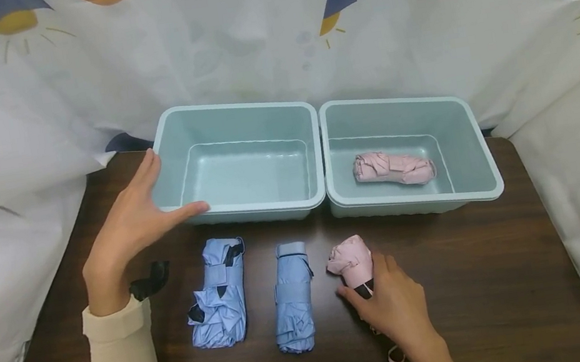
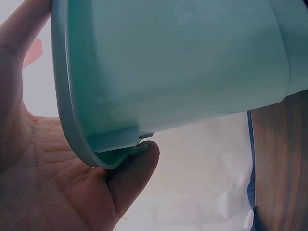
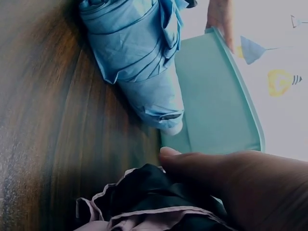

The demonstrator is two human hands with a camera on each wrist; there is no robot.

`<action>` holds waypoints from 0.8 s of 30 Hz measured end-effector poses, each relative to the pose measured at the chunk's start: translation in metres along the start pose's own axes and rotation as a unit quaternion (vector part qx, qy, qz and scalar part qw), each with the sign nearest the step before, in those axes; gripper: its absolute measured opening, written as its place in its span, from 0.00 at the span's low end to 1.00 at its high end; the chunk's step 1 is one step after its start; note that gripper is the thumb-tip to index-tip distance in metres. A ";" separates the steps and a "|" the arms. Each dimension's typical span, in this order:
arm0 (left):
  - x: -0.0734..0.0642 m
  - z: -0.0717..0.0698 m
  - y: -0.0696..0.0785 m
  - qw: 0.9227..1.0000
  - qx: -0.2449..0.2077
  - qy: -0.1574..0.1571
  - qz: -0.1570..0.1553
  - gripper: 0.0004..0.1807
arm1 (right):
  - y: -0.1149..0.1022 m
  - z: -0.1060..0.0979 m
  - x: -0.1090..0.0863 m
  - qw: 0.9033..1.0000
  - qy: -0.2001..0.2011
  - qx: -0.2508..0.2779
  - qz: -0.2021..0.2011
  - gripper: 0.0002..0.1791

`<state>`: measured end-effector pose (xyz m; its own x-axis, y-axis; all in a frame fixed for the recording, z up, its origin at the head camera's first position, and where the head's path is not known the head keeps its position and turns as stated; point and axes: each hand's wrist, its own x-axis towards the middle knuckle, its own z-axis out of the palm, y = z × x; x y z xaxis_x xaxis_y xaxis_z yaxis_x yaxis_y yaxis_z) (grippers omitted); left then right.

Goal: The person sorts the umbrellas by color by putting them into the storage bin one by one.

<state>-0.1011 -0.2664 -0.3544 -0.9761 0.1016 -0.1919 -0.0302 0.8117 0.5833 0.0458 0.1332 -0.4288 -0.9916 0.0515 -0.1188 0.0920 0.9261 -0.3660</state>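
My left hand [image 1: 131, 219] holds the corner of the left pale-green bin [image 1: 243, 210], its thumb along the front rim. In the left wrist view, a digit hooks under the bin's rim [image 2: 65, 96]. My right hand [image 1: 397, 300] grips a folded pink umbrella [image 1: 352, 258] on the table, thumb on one side and fingers on the other. Dark folds of its cloth [image 3: 159, 192] show in the right wrist view; its lower part is hidden by the hand. Two folded blue umbrellas lie to its left: a loosely bundled one [image 1: 220, 299] and a slimmer one [image 1: 293, 301].
Beside the left bin stands a second pale-green bin [image 1: 418, 202], with another folded pink umbrella [image 1: 393, 168] inside. A pink strap loop [image 1: 396, 356] shows near my right wrist. A patterned white curtain [image 1: 244, 36] hangs behind and beside the dark wooden table [image 1: 487, 276].
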 end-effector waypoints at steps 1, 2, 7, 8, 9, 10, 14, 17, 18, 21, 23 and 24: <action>0.000 0.000 0.000 1.000 0.000 0.000 0.000 0.71 | 0.000 0.000 0.000 1.000 -0.003 0.000 0.001 0.46; 0.000 0.000 0.001 1.000 0.001 0.000 0.000 0.71 | 0.000 -0.001 -0.001 1.000 -0.005 -0.001 0.001 0.45; -0.001 0.000 0.001 1.000 -0.002 0.000 -0.003 0.71 | 0.001 -0.002 0.001 1.000 -0.012 -0.005 0.000 0.43; -0.001 0.000 0.001 1.000 -0.003 0.000 -0.003 0.71 | 0.001 -0.003 0.001 1.000 -0.014 -0.006 0.001 0.43; -0.001 0.000 0.001 1.000 -0.004 0.000 -0.003 0.71 | 0.002 -0.003 0.002 1.000 -0.017 -0.006 0.003 0.43; -0.001 0.000 0.001 1.000 -0.004 0.000 -0.002 0.71 | 0.003 -0.004 0.003 1.000 -0.020 -0.006 0.004 0.42; 0.001 0.002 0.001 1.000 -0.002 -0.001 0.002 0.71 | 0.007 -0.005 0.003 1.000 -0.030 -0.003 0.005 0.41; 0.001 0.002 0.001 1.000 0.002 -0.003 0.004 0.71 | 0.011 -0.007 0.001 0.999 -0.032 0.005 -0.006 0.38; 0.001 0.002 0.001 1.000 0.003 -0.003 0.003 0.71 | 0.012 -0.008 0.001 0.999 -0.034 0.009 -0.011 0.37; 0.001 0.000 0.001 1.000 0.007 -0.003 0.003 0.71 | 0.013 -0.015 0.000 0.999 -0.038 0.026 -0.028 0.34; 0.001 0.000 0.001 1.000 0.007 -0.001 0.004 0.72 | 0.013 -0.021 0.000 0.998 -0.044 0.033 -0.036 0.33; 0.001 0.001 0.001 1.000 0.005 -0.001 0.003 0.71 | 0.014 -0.025 0.000 0.998 -0.048 0.034 -0.039 0.33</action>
<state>-0.1017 -0.2650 -0.3548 -0.9759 0.1080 -0.1898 -0.0216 0.8171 0.5761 0.0443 0.1553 -0.4105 -0.9831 -0.0578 -0.1737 0.0246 0.8986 -0.4381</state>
